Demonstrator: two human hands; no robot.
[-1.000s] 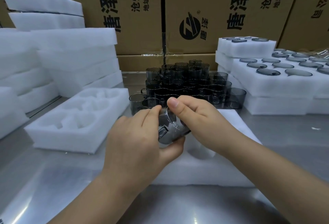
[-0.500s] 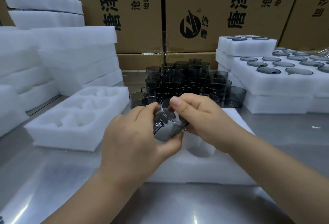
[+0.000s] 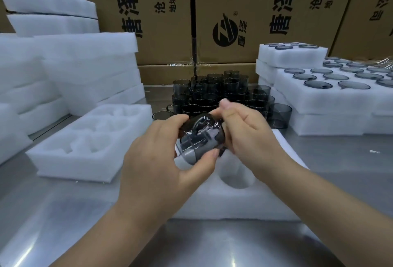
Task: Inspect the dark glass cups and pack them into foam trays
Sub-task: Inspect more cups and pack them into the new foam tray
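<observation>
A dark glass cup (image 3: 200, 139) lies tilted on its side in mid-air between both hands. My left hand (image 3: 161, 160) grips its lower side with thumb and fingers. My right hand (image 3: 246, 130) pinches its upper rim. Below them sits a white foam tray (image 3: 244, 198) with a round empty pocket. Behind the hands stands a cluster of several dark glass cups (image 3: 221, 94), stacked in layers.
An empty foam tray (image 3: 89, 143) lies at the left on the steel table (image 3: 63, 213). Stacks of foam trays (image 3: 70, 71) rise at far left. Filled trays of cups (image 3: 331, 94) are stacked at right. Cardboard boxes (image 3: 251, 11) wall the back.
Both hands have turned the cup, so it now lies more on its side with its mouth facing up and away. The hands stay over the near tray.
</observation>
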